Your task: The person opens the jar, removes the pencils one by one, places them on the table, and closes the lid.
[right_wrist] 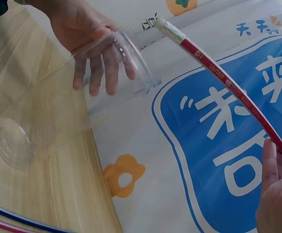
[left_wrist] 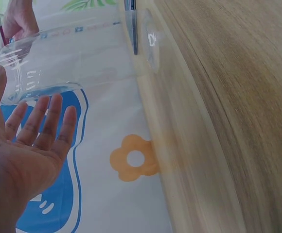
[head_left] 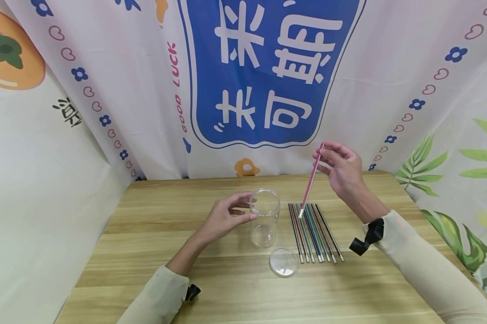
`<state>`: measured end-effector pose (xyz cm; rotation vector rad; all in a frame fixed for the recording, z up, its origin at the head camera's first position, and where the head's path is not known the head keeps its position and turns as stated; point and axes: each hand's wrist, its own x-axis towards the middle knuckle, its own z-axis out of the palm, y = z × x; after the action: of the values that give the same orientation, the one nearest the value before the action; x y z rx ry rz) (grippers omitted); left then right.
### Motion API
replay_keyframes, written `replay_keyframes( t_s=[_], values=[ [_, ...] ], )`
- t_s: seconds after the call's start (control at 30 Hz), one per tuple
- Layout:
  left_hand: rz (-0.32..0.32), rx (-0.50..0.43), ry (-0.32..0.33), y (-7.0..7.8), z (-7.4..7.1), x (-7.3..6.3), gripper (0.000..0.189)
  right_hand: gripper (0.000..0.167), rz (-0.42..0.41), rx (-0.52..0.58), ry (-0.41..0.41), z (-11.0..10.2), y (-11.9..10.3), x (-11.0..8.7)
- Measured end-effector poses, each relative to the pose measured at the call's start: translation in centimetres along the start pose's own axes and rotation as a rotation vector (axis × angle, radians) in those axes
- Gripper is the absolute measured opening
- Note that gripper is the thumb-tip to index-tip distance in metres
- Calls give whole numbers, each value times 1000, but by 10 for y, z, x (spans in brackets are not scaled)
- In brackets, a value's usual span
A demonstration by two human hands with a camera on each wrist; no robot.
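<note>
A clear jar [head_left: 263,231] stands upright and uncovered on the table. My left hand [head_left: 226,217] holds it near the rim, thumb on the near side and fingers on the far side; the left wrist view shows those fingers [left_wrist: 48,126] extended along the wall. Higher up, my right hand [head_left: 342,171] pinches a red pencil [head_left: 310,183] by its upper end. This pencil slants, its eraser end down, above a row of pencils [head_left: 314,234] lying right of the jar. In the right wrist view the red pencil [right_wrist: 228,85] crosses in front of the printed cloth.
A clear round lid [head_left: 283,262] lies on the wooden table [head_left: 146,265], in front of the jar. Printed cloth [head_left: 154,148] hangs behind the table's far edge, with more cloth at both sides. Black bands [head_left: 374,234] are on the wrists.
</note>
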<state>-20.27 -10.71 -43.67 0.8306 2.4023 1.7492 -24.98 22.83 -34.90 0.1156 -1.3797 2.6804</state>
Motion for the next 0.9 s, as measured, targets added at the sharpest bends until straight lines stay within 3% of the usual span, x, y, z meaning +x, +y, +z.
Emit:
replay_keyframes(
  t_s=[0.23,0.9],
  values=[
    [4,0,-2,0,0,0,58,18,26,-60,-22,-13,2,0],
    [-10,47,11,1,-1,0,57,17,184,-370,-83,-52,3,2]
  ],
)
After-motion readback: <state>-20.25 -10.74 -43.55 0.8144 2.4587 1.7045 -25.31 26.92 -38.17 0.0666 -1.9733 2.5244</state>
